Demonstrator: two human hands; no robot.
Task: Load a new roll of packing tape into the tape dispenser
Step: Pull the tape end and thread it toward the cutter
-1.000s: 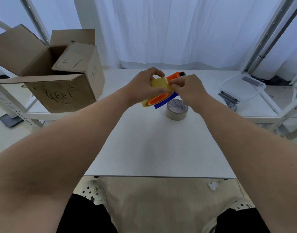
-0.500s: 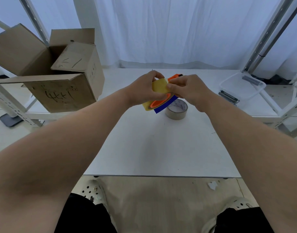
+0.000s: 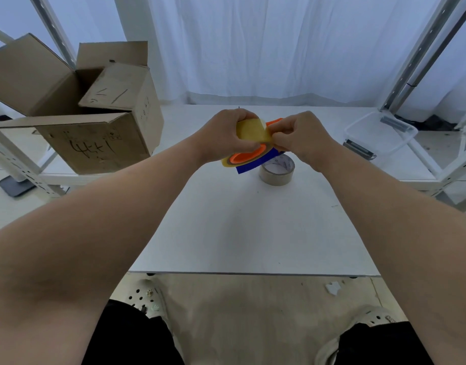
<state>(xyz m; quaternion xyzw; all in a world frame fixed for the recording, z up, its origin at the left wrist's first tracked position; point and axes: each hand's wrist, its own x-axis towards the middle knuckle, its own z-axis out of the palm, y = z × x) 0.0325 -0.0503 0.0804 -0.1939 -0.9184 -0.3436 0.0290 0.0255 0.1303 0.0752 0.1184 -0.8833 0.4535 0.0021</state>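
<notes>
1. Fingers of the left hand (image 3: 226, 135) curl round the yellow tape roll (image 3: 250, 130), which sits on the orange-and-blue dispenser (image 3: 253, 160) above the surface (image 3: 253, 233).
2. Fingers of the right hand (image 3: 303, 138) pinch the roll's right edge.
3. A beige roll (image 3: 276, 171) lies on the surface below.

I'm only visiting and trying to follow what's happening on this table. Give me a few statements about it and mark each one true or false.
1. The left hand and the right hand are both on the yellow tape roll and its orange and blue dispenser. True.
2. A beige roll lies flat on the white table. True.
3. The cardboard box is closed and taped shut. False: its flaps stand open.
4. The clear plastic bin sits on the person's left. False: it is on the right, and the box is on the left.
5. The right hand rests flat on the table. False: it is raised, and its fingers pinch the yellow tape roll's edge.
</notes>
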